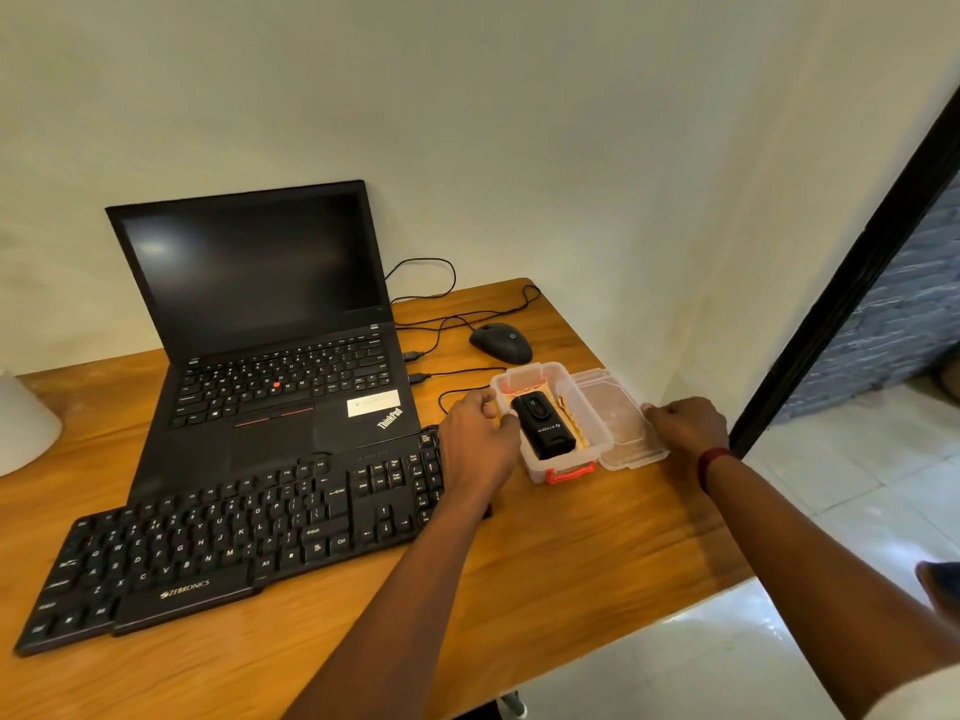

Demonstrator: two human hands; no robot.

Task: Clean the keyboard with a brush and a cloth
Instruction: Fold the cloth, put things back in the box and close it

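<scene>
A black Zebronics keyboard (223,543) lies at the front left of the wooden table (545,563). To its right stands a clear plastic box (597,433) with orange latches, holding a black device (544,427) and a thin wooden stick (571,420). The box's clear lid (621,423) lies flat beside it on the right. My left hand (480,439) grips the box's left wall, over the keyboard's right end. My right hand (685,426) rests on the lid's right edge, fingers curled on it. I see no cloth.
An open black laptop (270,324) sits behind the keyboard. A black mouse (501,343) and cables (447,324) lie behind the box. A white object (23,423) is at the left edge. The table's right edge drops to a tiled floor (779,641).
</scene>
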